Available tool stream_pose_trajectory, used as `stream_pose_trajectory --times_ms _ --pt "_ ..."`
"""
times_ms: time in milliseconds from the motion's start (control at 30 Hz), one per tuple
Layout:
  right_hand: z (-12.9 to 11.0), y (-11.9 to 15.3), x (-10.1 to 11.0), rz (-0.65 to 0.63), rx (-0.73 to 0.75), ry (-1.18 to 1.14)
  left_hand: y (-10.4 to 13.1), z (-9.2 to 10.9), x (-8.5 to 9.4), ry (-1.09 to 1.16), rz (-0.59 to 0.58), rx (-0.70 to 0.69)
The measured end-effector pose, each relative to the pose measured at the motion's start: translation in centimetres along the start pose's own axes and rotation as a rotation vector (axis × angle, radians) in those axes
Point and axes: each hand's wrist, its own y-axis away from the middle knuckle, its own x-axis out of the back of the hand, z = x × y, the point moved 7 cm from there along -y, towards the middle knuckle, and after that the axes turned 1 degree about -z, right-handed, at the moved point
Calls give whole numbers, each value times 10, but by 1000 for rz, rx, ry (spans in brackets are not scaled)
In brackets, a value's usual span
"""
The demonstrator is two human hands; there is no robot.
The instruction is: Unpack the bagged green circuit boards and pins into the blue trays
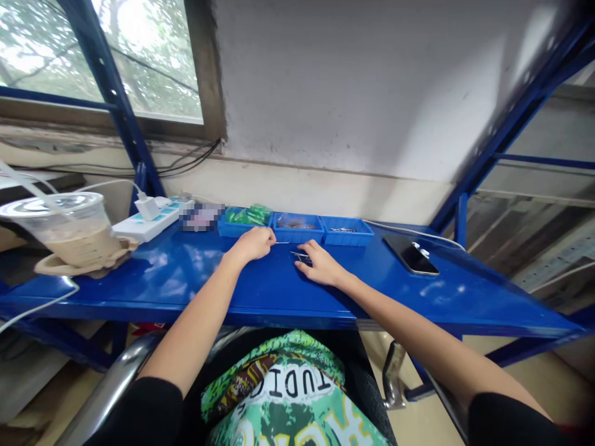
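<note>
My left hand (pixel 255 243) is closed in a pinch on a thin metal pin (pixel 282 243), which points right, just in front of the blue bins. To its right, my right hand (pixel 320 263) rests low over the table with thumb and fingers apart. Several thin metal pins (pixel 304 259) lie between those fingers, partly hidden by them; their exact kind is too small to tell. Behind the hands stand three blue bins: one with green packets (pixel 248 215), one with a clear bag (pixel 294 222), and a right bin (pixel 348 238) with some thin metal pieces.
On the blue table (pixel 204 282), a phone (pixel 411 254) with white earbuds (pixel 421 250) lies at right. A lidded iced drink (pixel 77 232) in a cardboard holder (pixel 111 259) and a white power strip (pixel 147 224) stand at left. Blue frame posts flank the table.
</note>
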Motion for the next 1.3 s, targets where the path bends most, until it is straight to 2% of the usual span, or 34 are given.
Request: stream_pose_trajectory --times_ms 200,367,500,600,667,800,1067,1200,1300 --pt "-6 -33 -10 -6 73 56 2 13 5 112 64 -22" --pt "-9 -40 -9 24 100 -48 1 16 5 157 141 -27" --pt "-5 -35 3 176 74 -155 -1 18 2 156 151 -24" --pt "3 -31 14 323 18 -151 -1 24 0 183 149 -54" --pt "4 -31 18 360 20 -135 0 29 1 203 149 -76" --pt "-2 -30 22 364 99 -102 2 37 6 234 187 -111" --pt "5 -29 27 404 -1 -62 5 41 10 330 238 -168" --pt "-3 -27 27 388 33 -34 5 44 16 269 275 -172" --pt "-11 -26 32 388 68 33 7 41 19 229 215 -155"
